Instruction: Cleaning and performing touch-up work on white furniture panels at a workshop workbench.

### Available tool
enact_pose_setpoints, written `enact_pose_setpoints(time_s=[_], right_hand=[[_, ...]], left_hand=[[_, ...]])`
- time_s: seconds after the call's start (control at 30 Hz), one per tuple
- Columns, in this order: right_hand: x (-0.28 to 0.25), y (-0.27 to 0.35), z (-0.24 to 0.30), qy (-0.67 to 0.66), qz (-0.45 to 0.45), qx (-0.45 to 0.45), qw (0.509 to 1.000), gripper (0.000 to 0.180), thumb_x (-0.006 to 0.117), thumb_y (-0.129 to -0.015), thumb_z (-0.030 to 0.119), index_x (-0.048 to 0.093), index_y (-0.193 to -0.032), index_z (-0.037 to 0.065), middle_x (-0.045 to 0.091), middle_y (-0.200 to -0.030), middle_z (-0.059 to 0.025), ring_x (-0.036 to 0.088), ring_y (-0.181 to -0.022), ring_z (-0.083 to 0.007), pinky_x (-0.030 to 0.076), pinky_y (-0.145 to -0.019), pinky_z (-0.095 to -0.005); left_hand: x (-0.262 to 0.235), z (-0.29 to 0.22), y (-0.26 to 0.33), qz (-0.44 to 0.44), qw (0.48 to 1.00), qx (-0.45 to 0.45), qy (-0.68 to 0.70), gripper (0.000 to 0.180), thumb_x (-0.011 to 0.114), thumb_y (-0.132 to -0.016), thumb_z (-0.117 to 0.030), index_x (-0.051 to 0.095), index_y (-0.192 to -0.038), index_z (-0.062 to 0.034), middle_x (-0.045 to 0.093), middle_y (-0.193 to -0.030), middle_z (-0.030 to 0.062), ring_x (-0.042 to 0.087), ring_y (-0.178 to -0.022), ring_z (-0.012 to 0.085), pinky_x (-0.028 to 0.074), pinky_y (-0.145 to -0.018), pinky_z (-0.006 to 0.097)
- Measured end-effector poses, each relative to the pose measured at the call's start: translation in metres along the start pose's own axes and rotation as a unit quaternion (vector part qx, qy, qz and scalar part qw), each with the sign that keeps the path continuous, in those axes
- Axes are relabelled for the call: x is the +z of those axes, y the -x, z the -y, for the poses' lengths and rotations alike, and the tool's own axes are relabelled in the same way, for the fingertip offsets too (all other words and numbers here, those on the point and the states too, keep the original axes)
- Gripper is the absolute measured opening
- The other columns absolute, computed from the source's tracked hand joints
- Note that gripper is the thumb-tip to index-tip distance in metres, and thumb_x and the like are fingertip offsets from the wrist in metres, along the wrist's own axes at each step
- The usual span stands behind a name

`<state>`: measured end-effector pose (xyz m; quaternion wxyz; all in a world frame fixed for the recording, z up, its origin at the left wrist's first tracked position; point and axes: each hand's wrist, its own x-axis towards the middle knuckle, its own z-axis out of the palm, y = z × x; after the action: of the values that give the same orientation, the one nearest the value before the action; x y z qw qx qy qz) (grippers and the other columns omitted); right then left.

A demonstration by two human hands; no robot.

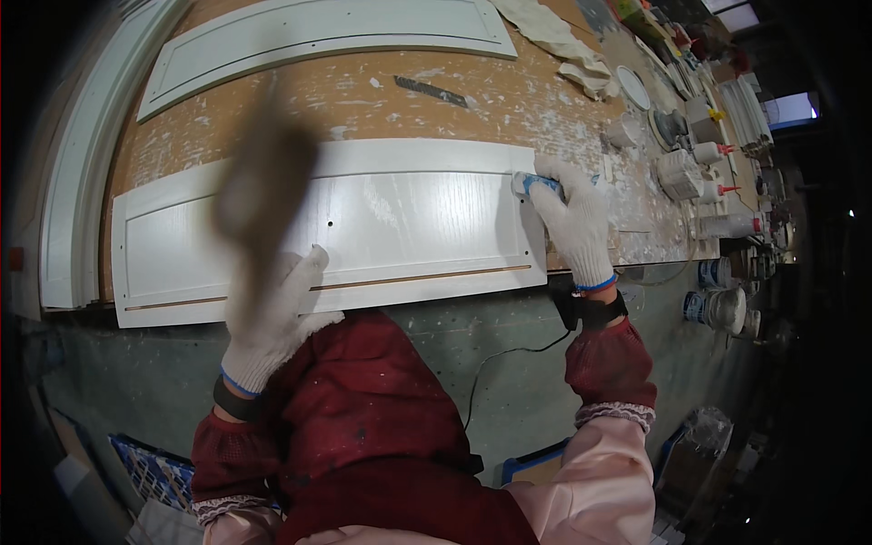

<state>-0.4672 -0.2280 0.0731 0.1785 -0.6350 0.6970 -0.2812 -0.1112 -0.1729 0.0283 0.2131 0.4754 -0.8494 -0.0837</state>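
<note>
A white grooved panel (409, 204), with a few small holes and a long brown slot by its near edge, lies flat before me. My right hand (578, 222), in a white knit glove, is closed on a small blue-and-white piece (538, 184) at the panel's right end; its kind I cannot make out. At the near edge, left of the middle, is my left hand (283, 313), also gloved. Its thumb and a finger are spread apart, and nothing shows in it. A blurred brown shape (263, 186) close to the camera hides part of this hand and of the panel.
Another white panel (336, 32) lies at the back of the paint-spattered brown tabletop (363, 104), near a dark flat strip (430, 92). Long white frame pieces (82, 182) run along the left. Bottles (713, 152), tubs (677, 173) and a crumpled cloth (559, 41) crowd the right side.
</note>
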Motion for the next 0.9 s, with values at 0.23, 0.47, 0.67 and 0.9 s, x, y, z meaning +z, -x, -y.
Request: enact_pose_setpoints(time_s=[0.23,0.47,0.67,0.9], right_hand=[[0.004,-0.003,-0.002,0.003,-0.012,0.006,1.0,0.035,0.062,-0.083,0.02,0.065,-0.111,0.0,0.067,-0.1,-0.017,0.064,-0.089,-0.0262,0.049,-0.082,-0.0336],[-0.003,0.001,0.007,0.019,0.027,0.025,0.999,0.03,0.064,-0.083,0.021,0.065,-0.104,0.0,0.065,-0.092,-0.0177,0.063,-0.084,-0.0265,0.048,-0.078,-0.0334],[0.0,0.016,0.0,-0.005,-0.009,-0.032,0.999,0.028,0.063,-0.082,0.022,0.064,-0.101,0.001,0.061,-0.082,-0.0162,0.058,-0.077,-0.028,0.046,-0.074,-0.0341],[-0.005,0.029,0.002,0.014,0.004,-0.022,1.0,0.03,0.064,-0.082,0.023,0.065,-0.104,0.003,0.061,-0.082,-0.0156,0.058,-0.079,-0.0277,0.046,-0.075,-0.0342]], left_hand=[[0.001,0.002,0.001,0.007,1.0,-0.003,0.001,0.07,0.071,-0.062,-0.057,0.063,-0.112,-0.0093,0.057,-0.086,0.0041,0.052,-0.078,0.0275,0.044,-0.073,0.039],[0.0,0.002,0.001,0.005,1.0,0.0,-0.011,0.07,0.068,-0.063,-0.06,0.063,-0.112,-0.0092,0.057,-0.085,0.0041,0.052,-0.079,0.0277,0.044,-0.072,0.039],[0.0,0.002,-0.001,0.012,1.0,0.001,-0.01,0.07,0.069,-0.063,-0.058,0.063,-0.112,-0.0087,0.057,-0.085,0.0044,0.052,-0.078,0.0276,0.044,-0.071,0.039],[0.001,0.003,-0.002,-0.026,0.999,0.026,-0.023,0.069,0.07,-0.063,-0.057,0.062,-0.111,-0.0081,0.056,-0.084,0.0036,0.051,-0.076,0.026,0.043,-0.069,0.038]])
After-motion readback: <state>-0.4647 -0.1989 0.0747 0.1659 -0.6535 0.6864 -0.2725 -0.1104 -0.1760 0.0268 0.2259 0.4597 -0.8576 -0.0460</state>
